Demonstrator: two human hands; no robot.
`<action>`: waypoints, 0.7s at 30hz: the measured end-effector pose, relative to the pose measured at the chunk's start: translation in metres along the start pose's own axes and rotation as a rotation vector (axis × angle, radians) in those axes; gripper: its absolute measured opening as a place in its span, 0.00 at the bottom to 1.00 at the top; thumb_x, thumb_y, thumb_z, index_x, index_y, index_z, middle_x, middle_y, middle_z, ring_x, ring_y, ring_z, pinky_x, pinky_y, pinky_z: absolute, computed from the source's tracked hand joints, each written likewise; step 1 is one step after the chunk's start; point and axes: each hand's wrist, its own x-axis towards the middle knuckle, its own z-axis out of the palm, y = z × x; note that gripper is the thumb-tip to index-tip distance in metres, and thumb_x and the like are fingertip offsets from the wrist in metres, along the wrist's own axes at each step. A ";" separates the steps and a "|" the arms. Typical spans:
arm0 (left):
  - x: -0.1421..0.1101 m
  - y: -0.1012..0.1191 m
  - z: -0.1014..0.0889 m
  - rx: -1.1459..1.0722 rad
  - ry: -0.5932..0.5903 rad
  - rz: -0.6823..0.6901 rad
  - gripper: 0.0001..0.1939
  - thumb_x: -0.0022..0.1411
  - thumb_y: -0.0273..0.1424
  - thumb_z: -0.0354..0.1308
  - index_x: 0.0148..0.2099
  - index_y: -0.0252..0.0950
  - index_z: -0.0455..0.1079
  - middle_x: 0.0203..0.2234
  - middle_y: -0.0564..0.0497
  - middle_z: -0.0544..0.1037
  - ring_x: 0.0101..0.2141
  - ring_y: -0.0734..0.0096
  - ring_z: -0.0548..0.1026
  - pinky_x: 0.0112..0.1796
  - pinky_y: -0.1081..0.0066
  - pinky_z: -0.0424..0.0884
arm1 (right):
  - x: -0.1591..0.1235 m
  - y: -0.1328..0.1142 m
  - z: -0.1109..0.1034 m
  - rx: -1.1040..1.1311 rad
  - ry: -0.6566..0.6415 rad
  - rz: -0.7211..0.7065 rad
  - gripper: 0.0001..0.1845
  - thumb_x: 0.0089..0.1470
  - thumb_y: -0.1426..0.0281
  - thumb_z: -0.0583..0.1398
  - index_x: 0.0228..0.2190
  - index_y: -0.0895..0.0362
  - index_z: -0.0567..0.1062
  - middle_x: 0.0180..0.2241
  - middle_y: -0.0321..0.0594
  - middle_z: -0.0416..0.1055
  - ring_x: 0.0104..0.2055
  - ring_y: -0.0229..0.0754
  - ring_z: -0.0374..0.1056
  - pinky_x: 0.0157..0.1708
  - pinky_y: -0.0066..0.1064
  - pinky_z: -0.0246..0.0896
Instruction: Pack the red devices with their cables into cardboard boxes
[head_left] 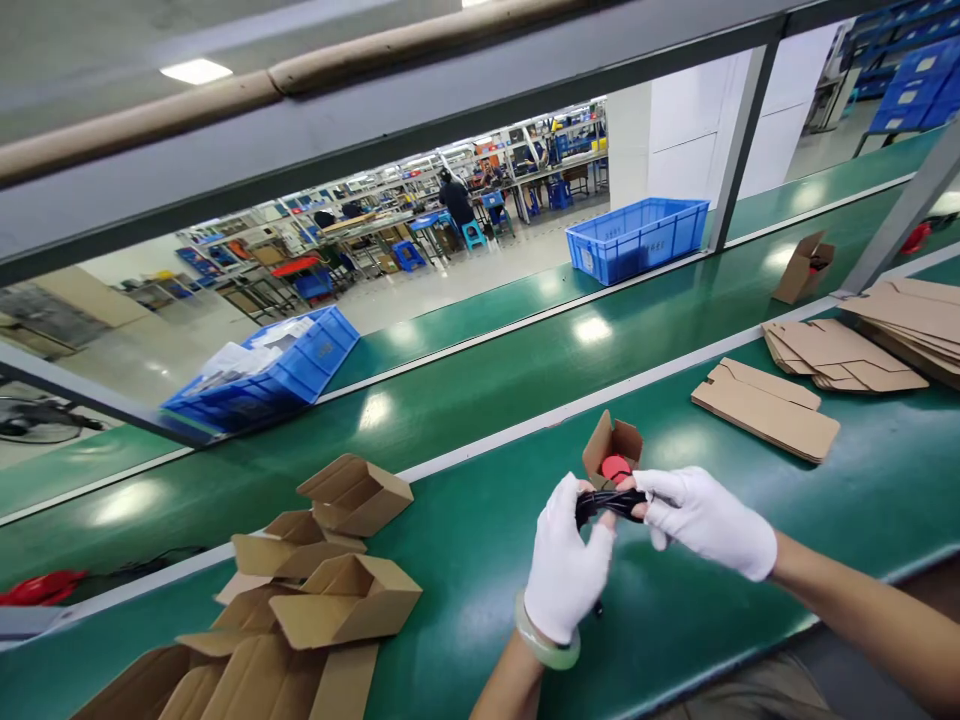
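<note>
Both hands wear white gloves with bare fingertips and hold a bundled black cable [607, 503] between them. My left hand [568, 565] grips the bundle's left end, with thumb and fingers closed round it. At the other end, my right hand [697, 520] pinches the cable. A short dark end of something hangs below my left hand. Just behind the cable stands an open cardboard box [600, 445] with a red round item [616, 468] inside; the hands partly hide this box.
Several open cardboard boxes [352, 600] are heaped at left. Flat cardboard pieces [765, 410] lie in stacks at right. Beyond a white divider runs a green belt [480, 385] carrying another open box [802, 268]. Blue crates [637, 240] stand behind, near grey metal posts [750, 130].
</note>
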 end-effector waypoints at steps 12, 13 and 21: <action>-0.031 -0.002 0.030 -0.447 0.402 -0.034 0.16 0.57 0.36 0.63 0.45 0.37 0.64 0.44 0.45 0.72 0.46 0.63 0.72 0.52 0.62 0.64 | -0.014 0.018 0.059 -0.273 0.250 -0.576 0.15 0.61 0.73 0.52 0.49 0.56 0.67 0.36 0.41 0.71 0.34 0.37 0.68 0.34 0.28 0.66; -0.032 -0.003 0.028 -0.405 0.428 -0.011 0.16 0.58 0.36 0.63 0.46 0.37 0.65 0.45 0.45 0.73 0.47 0.62 0.72 0.54 0.60 0.62 | -0.015 0.018 0.051 -0.335 0.289 -0.557 0.17 0.61 0.71 0.53 0.51 0.56 0.65 0.39 0.44 0.70 0.37 0.40 0.67 0.36 0.30 0.66; -0.027 0.002 0.029 -0.457 0.195 0.156 0.24 0.54 0.50 0.60 0.46 0.39 0.70 0.49 0.42 0.73 0.63 0.50 0.49 0.57 0.50 0.58 | -0.007 0.015 0.041 -0.251 0.205 -0.543 0.24 0.61 0.52 0.50 0.41 0.58 0.71 0.34 0.44 0.69 0.39 0.43 0.65 0.39 0.37 0.63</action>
